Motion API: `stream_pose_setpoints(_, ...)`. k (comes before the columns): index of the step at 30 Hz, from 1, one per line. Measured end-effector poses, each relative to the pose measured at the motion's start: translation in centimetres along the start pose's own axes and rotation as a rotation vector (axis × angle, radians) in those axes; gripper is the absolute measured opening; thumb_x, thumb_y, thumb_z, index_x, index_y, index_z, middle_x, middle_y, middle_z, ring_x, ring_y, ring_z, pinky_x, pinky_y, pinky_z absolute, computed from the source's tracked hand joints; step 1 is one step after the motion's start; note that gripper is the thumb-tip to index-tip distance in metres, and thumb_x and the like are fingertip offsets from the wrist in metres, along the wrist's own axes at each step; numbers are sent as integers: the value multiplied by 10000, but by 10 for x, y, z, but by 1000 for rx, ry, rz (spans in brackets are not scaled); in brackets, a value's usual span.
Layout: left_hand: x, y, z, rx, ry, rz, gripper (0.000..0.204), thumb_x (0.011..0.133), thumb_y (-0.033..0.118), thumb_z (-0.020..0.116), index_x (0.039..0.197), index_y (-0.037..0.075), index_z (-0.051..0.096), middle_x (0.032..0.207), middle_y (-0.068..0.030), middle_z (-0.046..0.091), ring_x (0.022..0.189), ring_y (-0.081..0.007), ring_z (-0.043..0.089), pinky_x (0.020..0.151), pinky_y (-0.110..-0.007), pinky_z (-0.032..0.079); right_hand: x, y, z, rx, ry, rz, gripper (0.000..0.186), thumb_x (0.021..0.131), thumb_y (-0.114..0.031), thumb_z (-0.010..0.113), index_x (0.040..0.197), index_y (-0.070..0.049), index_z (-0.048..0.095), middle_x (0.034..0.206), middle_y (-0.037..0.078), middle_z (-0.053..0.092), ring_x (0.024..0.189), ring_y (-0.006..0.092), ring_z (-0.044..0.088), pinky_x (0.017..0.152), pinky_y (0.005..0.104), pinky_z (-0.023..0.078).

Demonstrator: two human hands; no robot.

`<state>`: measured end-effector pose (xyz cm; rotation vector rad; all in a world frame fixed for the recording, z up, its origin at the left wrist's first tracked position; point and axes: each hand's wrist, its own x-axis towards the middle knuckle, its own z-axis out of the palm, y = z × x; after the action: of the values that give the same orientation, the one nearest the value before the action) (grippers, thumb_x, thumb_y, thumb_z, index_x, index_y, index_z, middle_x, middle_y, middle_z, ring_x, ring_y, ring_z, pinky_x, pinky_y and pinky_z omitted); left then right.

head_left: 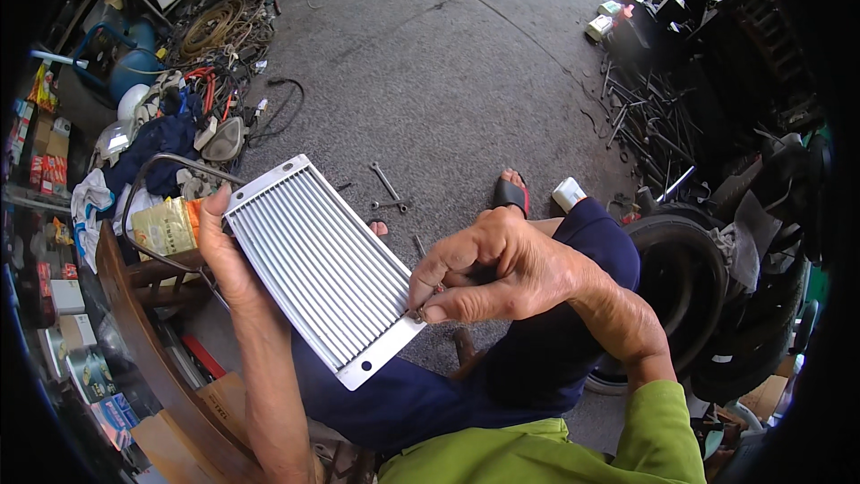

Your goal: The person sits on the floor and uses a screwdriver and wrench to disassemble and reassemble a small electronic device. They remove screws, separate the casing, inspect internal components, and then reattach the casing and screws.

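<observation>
A silver slatted metal grille lies tilted above my lap, with a flat plate and a round hole at each end. My left hand grips its far left edge, thumb on top and the other fingers hidden beneath. At the near right corner, my right hand is closed in a pinch between thumb and forefinger. Something small and dark shows at those fingertips, too small to name. The fingertips are at the grille's edge; whether they touch it I cannot tell.
Spanners lie on the grey floor beyond the grille. A tyre stands close by my right knee, with a heap of metal tools past it. On the left are a wooden chair, coiled hose and a blue tank.
</observation>
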<state>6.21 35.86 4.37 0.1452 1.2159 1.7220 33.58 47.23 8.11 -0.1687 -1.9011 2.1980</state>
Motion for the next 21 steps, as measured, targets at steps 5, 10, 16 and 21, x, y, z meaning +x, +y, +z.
stream_pose_setpoints(5, 1, 6, 6, -15, -9, -8, 791, 915, 553, 514, 1281, -146, 557, 1206, -317, 651, 989, -338, 719, 872, -396, 614, -1, -3, 1, -105, 1, 29, 151, 914, -112, 728, 1019, -7, 704, 603, 8, 541, 544, 80, 486, 540, 296, 415)
stream_pose_setpoints(10, -23, 3, 11, -1, 223, 101, 462, 910, 444, 579, 1031, 7, 666, 897, -128, 718, 751, -219, 722, 679, -311, 623, -4, 9, 26, -504, 73, -177, 188, 870, -93, 712, 1035, -15, 669, 718, 110, 696, 637, 244, 702, 559, 355, 545)
stream_pose_setpoints(16, -35, 3, -26, 51, 235, 77, 493, 883, 437, 587, 1075, -11, 656, 977, -158, 711, 851, -260, 708, 781, -356, 589, -18, 40, 59, -656, 21, -273, 259, 879, -121, 683, 1092, 16, 630, 718, 91, 678, 614, 218, 688, 501, 345, 543)
stream_pose_setpoints(21, -33, -6, -26, 90, 279, 49, 375, 862, 414, 626, 981, 60, 663, 900, -80, 682, 838, -203, 655, 784, -317, 523, -19, 58, 71, -660, -39, -230, 244, 887, -113, 668, 1074, 39, 625, 679, 84, 645, 559, 219, 654, 479, 345, 515)
